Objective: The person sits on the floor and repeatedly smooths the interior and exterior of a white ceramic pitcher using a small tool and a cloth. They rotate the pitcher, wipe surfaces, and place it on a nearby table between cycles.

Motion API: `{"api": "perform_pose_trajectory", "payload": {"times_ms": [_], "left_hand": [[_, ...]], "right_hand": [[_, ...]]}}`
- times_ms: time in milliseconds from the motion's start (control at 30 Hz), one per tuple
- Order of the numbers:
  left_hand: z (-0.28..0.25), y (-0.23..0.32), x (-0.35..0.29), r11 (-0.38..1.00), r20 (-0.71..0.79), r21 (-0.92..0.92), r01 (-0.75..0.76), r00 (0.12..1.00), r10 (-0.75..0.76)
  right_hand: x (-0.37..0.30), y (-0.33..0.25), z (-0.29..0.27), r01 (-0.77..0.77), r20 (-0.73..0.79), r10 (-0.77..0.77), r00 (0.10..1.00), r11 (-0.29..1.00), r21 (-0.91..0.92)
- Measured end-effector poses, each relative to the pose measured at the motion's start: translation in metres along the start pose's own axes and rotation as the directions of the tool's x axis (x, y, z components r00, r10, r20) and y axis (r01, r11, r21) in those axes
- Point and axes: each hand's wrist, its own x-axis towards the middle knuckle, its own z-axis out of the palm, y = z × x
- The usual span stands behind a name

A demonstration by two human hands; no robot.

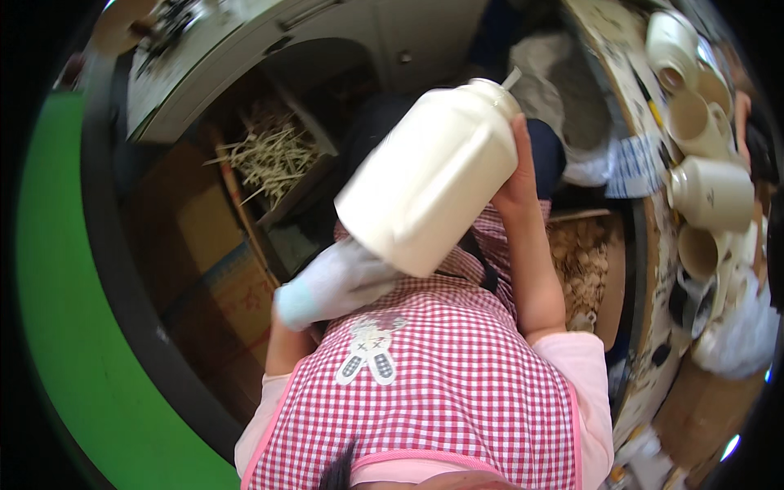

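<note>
Head view: on my remote feed I see a large cream jar (433,175) held over the person's lap, tilted, with its neck toward the upper right and its base toward the lower left. The bare right hand (516,175) has hold of the jar at the shoulder just below the neck, its fingers partly curled about the side, much of them hidden from me. The left hand (347,282), in a pale glove, lies at the base end; it is blurred and its fingertips pass out of sight behind the jar, so I cannot tell how far it is open or whether it grips. A small pale tab (511,79) stands beside the jar's mouth. Below, I note a red-and-white checked apron (457,351) bearing a rabbit patch (371,351). To the left, a box holds thin pale strips (273,155); to the right, near the right forearm, a carton holds flat pale scraps (581,265). Along the right side I make out a worktop (633,343) carrying a second cream jar (712,193) on its side, other cream containers (694,122), a sheet of paper (639,167) and a clear plastic bag (739,335).
</note>
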Motion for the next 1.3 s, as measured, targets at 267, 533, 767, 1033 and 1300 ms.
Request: {"api": "perform_pose_trajectory", "payload": {"times_ms": [267, 533, 767, 1033, 1300], "left_hand": [[-0.037, -0.001, 0.041, 0.833, -0.410, -0.551, 0.057, 0.850, -0.330], [-0.013, 0.021, 0.064, 0.769, -0.456, -0.637, 0.046, 0.783, -0.424], [-0.065, 0.035, 0.018, 0.968, -0.855, -0.154, -0.197, 0.517, -0.031], [-0.066, -0.009, 0.000, 0.899, -0.478, 0.438, 0.023, 0.853, 0.211], [-0.040, -0.023, 0.017, 0.921, -0.399, 0.377, -0.097, 0.880, 0.256]], "right_hand": [[-0.032, -0.008, 0.073, 0.428, 0.439, -0.079, 0.895, 0.431, -0.795], [0.028, -0.245, -0.089, -0.076, 0.541, -0.537, 0.648, -0.751, -0.655], [0.087, -0.334, -0.145, -0.270, 0.358, -0.583, 0.729, -0.726, -0.633], [-0.025, -0.102, 0.047, -0.008, 0.090, 0.187, 0.978, 0.471, -0.882], [-0.033, -0.003, 0.107, 0.642, 0.689, 0.208, 0.694, -0.613, -0.461]]}}
